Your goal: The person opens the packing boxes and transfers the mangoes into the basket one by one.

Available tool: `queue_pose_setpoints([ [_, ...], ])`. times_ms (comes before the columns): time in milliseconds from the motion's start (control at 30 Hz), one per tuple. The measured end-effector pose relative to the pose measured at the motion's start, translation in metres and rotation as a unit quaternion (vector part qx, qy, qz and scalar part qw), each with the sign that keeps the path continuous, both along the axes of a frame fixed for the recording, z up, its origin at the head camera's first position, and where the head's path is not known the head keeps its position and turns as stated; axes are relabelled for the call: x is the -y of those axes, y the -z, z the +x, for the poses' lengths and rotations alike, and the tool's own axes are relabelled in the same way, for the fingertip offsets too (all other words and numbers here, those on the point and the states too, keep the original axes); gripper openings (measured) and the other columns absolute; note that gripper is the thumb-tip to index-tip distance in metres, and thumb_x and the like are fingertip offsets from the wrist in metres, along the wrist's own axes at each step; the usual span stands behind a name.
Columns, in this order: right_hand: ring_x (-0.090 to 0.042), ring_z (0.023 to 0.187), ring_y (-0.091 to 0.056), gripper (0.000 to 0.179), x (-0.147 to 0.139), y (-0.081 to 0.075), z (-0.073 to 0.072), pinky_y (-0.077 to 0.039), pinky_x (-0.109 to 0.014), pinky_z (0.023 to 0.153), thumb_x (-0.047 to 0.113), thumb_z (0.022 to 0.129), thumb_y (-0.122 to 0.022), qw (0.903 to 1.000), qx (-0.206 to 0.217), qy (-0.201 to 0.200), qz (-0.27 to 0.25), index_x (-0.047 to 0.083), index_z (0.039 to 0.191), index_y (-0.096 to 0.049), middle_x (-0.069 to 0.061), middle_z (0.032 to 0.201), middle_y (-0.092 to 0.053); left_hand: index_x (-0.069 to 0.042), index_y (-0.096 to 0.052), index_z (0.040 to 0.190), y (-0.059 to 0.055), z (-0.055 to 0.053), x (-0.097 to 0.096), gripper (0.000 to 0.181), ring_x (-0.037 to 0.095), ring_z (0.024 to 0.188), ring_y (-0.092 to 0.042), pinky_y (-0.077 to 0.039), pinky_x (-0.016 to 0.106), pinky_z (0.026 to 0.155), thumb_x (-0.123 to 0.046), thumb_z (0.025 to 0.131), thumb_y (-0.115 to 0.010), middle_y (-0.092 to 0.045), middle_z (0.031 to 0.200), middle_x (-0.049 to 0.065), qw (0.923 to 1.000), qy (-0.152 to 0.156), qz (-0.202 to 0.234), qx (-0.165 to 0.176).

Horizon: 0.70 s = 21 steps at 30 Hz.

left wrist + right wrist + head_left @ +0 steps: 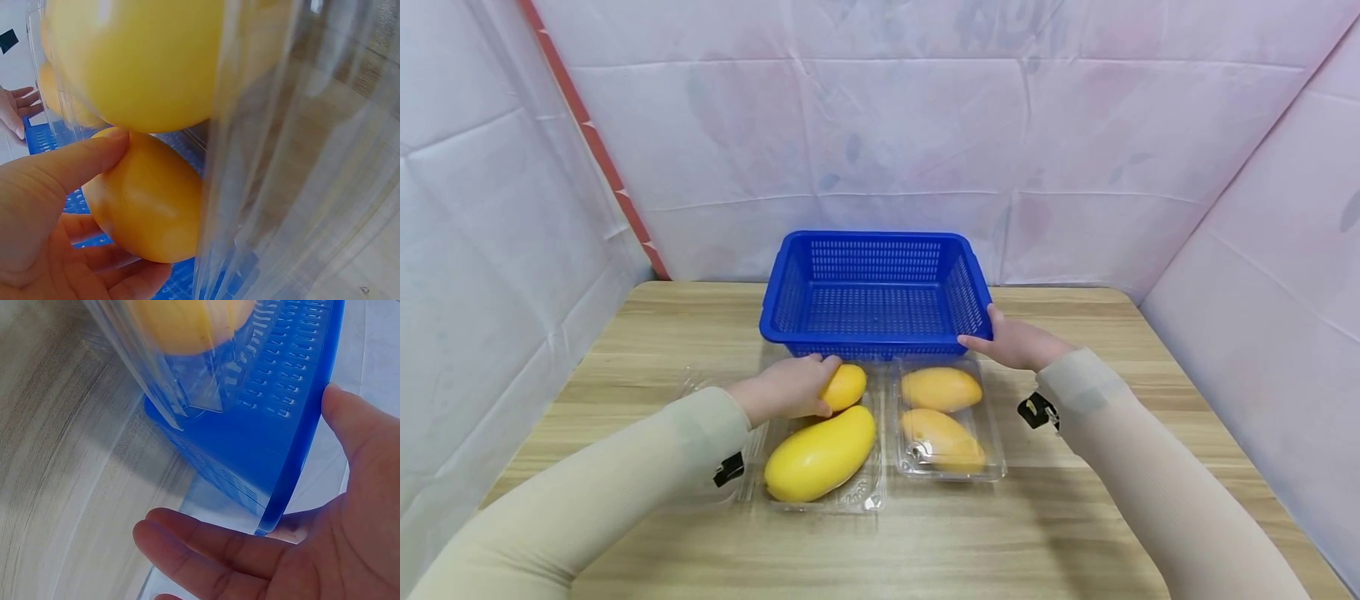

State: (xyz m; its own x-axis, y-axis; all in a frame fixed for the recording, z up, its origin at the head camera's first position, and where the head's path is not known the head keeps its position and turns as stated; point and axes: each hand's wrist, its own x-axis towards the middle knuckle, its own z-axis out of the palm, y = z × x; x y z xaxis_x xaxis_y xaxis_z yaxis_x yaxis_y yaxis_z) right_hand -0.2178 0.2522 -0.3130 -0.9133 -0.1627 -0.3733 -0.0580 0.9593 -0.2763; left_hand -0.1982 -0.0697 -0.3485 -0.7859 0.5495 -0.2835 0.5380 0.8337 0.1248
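Observation:
My left hand [793, 387] holds a small orange-yellow mango [847, 387] at the far end of an open clear plastic box [861, 498]. In the left wrist view, the thumb lies on top of the mango and the other fingers curl beneath it. A large, smooth, elongated yellow fruit [820, 454] sits in the same box, nearer the body. My right hand [1017, 342] straddles the front right corner of a blue plastic basket [880, 340]. Its thumb touches the rim in the right wrist view, while the other fingers extend outside the corner.
Beside the open box stands a lidded clear box [992, 450] with two orange-yellow mangoes [942, 389]. The basket stands behind both boxes, close to the cloth backdrop [880, 125]. Cloth walls also flank the wooden table [955, 542] on both sides.

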Motion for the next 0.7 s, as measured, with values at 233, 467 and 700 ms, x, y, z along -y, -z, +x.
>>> queue_pose_setpoints([
  [233,-0.048,0.125,-0.034,0.103,-0.0002,0.0005,0.0007,-0.028,-0.059,0.100,0.067,0.089,-0.034,0.9999,0.007,0.009,-0.005,-0.007,0.144,0.010,-0.034,0.141,-0.028,-0.008,-0.041,0.135,0.0038,-0.0034,0.0008,0.067,0.024,0.105,-0.055,-0.046,0.040,0.088,-0.039,0.083,-0.069,-0.055,0.121,0.012,0.9999,-0.014,-0.002,-0.001],
  [467,-0.049,0.125,-0.033,0.103,0.0001,-0.0006,0.0007,-0.028,-0.060,0.099,0.069,0.089,-0.032,0.9999,0.009,0.007,0.002,-0.008,0.143,0.012,-0.035,0.141,-0.027,-0.007,-0.040,0.135,0.0054,-0.0054,0.0024,0.067,0.025,0.104,-0.055,-0.047,0.040,0.087,-0.037,0.083,-0.070,-0.055,0.121,0.013,0.9999,-0.007,0.008,-0.007],
  [700,-0.049,0.125,-0.033,0.103,0.0020,-0.0014,0.0017,-0.028,-0.059,0.100,0.069,0.089,-0.031,0.9999,0.009,0.003,0.007,-0.009,0.143,0.012,-0.035,0.141,-0.027,-0.006,-0.038,0.138,0.0038,-0.0050,0.0051,0.070,0.025,0.103,-0.056,-0.048,0.040,0.085,-0.037,0.083,-0.070,-0.054,0.123,0.015,0.9999,0.002,0.012,-0.012],
])
